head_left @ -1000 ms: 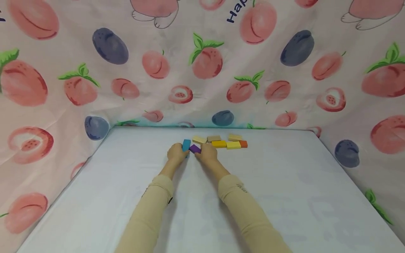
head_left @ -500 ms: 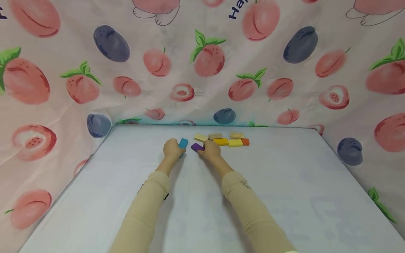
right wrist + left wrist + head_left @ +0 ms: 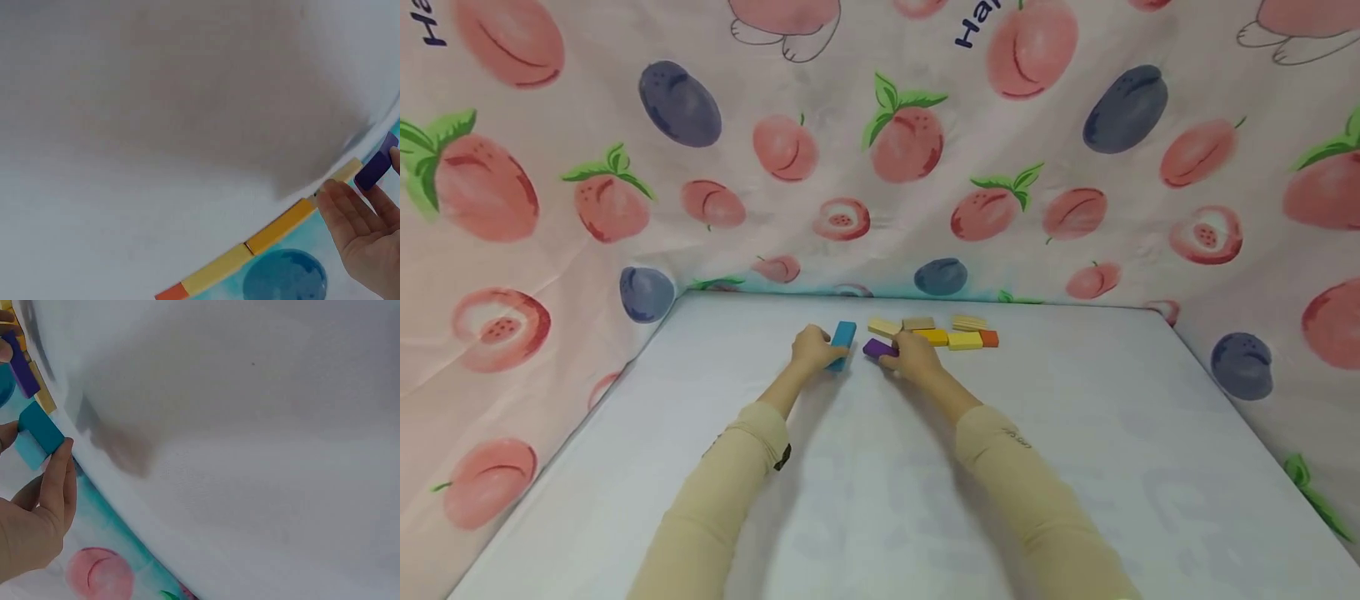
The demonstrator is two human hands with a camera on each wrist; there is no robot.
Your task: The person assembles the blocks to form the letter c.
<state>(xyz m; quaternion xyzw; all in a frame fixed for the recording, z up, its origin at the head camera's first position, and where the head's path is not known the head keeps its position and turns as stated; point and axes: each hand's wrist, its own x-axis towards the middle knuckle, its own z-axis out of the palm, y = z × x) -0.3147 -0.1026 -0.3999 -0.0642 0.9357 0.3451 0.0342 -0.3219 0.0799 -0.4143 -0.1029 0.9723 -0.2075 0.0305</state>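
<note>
In the head view my left hand pinches a blue block between thumb and fingers. The left wrist view shows the same block gripped by its sides, tilted. Just to the right, my right hand holds a purple block by its right end. That purple block sits between thumb and fingertips in the right wrist view, while the other fingers stretch toward the row of blocks. A small gap separates the blue and purple blocks.
Right of the purple block lie an orange-yellow block, a yellow block and a red-orange block in a row. Behind them are several pale wooden blocks. A fruit-patterned cloth walls the white table.
My left hand has drawn left with the blue block, widening the gap to the purple one, and the blue block shows more of its length. My right hand keeps its grip on the purple block.
</note>
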